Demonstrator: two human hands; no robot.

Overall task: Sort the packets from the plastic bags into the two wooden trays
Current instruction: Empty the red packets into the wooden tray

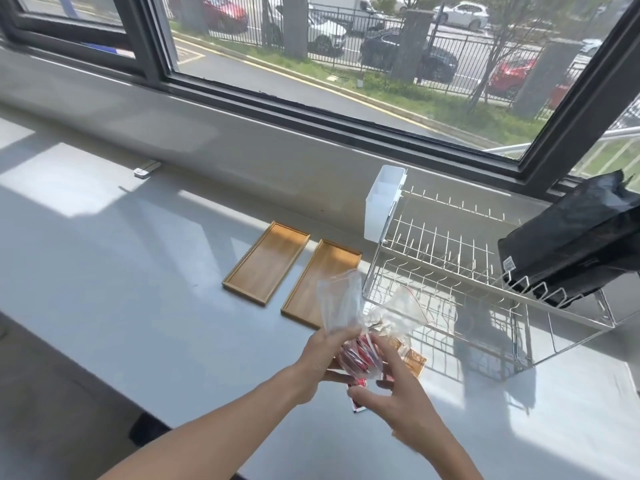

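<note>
Two wooden trays lie side by side on the grey counter, the left tray (266,263) and the right tray (320,278), both with nothing in them. My left hand (320,363) grips a clear plastic bag (341,304) holding red packets (358,358). My right hand (398,400) has its fingers on the lower part of that bag. A second clear bag (403,311) with orange packets (412,360) lies just behind, partly hidden. A red packet (356,405) shows under my right hand.
A white wire dish rack (460,271) with a white plastic caddy (382,202) stands right of the trays. A black bag (571,237) rests on the rack's right end. A window ledge runs along the back.
</note>
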